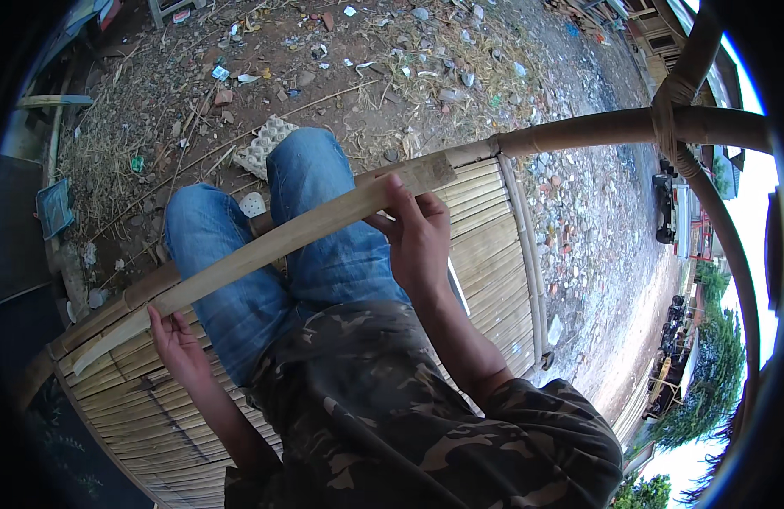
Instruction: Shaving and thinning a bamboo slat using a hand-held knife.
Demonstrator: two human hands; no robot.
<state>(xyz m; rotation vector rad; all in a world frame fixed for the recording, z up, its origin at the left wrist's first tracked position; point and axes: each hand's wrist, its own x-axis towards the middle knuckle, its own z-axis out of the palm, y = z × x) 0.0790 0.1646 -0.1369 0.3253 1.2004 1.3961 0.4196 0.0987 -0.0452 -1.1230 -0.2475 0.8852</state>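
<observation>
Across my knees lies a long pale wooden strip (277,244), slanting from lower left up to the right. Its left end narrows to a curved point, while the right end is cut square and looks darker. My right hand (421,246) grips it close to the square end, thumb over the top face. Nearer the tapered end, my left hand (185,346) holds the lower edge between thumb and fingers. Under the strip are my legs in blue jeans (341,254).
I sit on a slatted bamboo platform (485,246) with a bamboo pole (578,133) along its far edge. Beyond it, an egg tray (266,146) lies on littered ground. A white-edged object (458,288) sits by my right forearm. Parked vehicles (676,212) stand far right.
</observation>
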